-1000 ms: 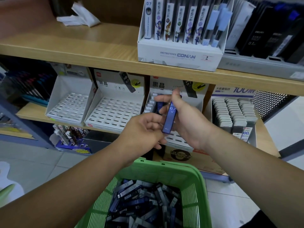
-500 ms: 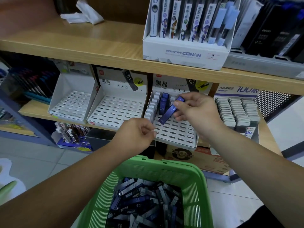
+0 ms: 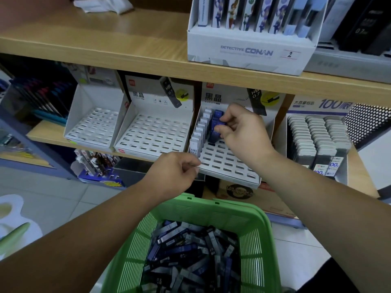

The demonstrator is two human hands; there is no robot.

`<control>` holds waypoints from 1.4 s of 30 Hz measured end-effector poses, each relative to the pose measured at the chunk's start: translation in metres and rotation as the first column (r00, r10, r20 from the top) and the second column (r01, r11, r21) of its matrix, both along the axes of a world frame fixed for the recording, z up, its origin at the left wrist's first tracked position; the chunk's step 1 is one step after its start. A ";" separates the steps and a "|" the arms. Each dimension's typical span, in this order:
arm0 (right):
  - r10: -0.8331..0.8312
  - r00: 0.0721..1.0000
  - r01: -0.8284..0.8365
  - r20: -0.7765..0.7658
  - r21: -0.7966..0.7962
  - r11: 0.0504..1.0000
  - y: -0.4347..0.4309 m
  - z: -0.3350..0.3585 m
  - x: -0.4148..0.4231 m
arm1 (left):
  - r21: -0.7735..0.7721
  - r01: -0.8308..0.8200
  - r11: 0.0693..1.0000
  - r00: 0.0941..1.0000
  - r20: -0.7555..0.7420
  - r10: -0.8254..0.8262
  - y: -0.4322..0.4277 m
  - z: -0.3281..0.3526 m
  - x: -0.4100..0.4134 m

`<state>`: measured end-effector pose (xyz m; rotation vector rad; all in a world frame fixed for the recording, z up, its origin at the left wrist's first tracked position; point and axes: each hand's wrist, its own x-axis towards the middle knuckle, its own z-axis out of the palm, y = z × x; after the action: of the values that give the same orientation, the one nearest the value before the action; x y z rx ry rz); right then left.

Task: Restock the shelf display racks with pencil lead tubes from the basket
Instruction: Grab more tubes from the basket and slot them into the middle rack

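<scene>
My right hand (image 3: pixel 243 132) pinches a blue pencil lead tube (image 3: pixel 215 134) and holds it upright in the second column of the white slotted rack (image 3: pixel 228 163) on the lower shelf. A column of grey tubes (image 3: pixel 200 132) fills the rack's left edge, with a few blue ones behind the held tube. My left hand (image 3: pixel 175 172) hovers at the rack's front left corner with fingers curled; nothing shows in it. Below, the green basket (image 3: pixel 260 225) holds several blue and grey tubes (image 3: pixel 188 256).
Two empty white slotted racks (image 3: pixel 152 134) (image 3: pixel 93 125) stand to the left on the same shelf. A full rack of grey tubes (image 3: pixel 317 134) is at the right. A Detective Conan box (image 3: pixel 249 49) sits on the upper wooden shelf (image 3: pixel 127 51).
My right hand carried the blue tube from in front of the rack down into the second column. My left hand let go of it and dropped toward the rack's front corner.
</scene>
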<state>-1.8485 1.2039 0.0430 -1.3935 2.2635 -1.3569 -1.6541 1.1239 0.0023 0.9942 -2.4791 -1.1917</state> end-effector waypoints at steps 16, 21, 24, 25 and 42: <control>0.090 0.992 -0.053 -0.093 0.343 0.938 0.027 0.010 0.008 | 0.090 0.011 0.996 1.000 0.019 -0.012 0.006 -0.003 0.002; 0.007 0.999 0.011 -0.048 0.353 0.936 0.057 0.021 0.015 | 0.138 0.011 0.990 1.000 0.027 -0.015 0.011 0.001 0.004; -0.047 0.998 0.055 -0.031 0.414 0.909 0.096 0.013 0.016 | 0.210 0.088 0.974 0.994 0.050 -0.100 0.024 0.003 -0.001; -0.071 0.997 0.078 -0.033 0.444 0.893 0.110 0.009 0.015 | 0.231 0.110 0.967 0.991 0.053 -0.125 0.029 0.003 -0.004; -0.458 0.842 0.424 0.285 0.176 0.888 0.176 -0.047 -0.009 | 0.236 0.292 0.927 0.935 0.133 -0.329 0.078 0.003 -0.049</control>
<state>-1.8572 1.3800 -0.0035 -0.5690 2.4665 -1.4263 -1.7027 1.2018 0.0051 0.7964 -2.7684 -1.5567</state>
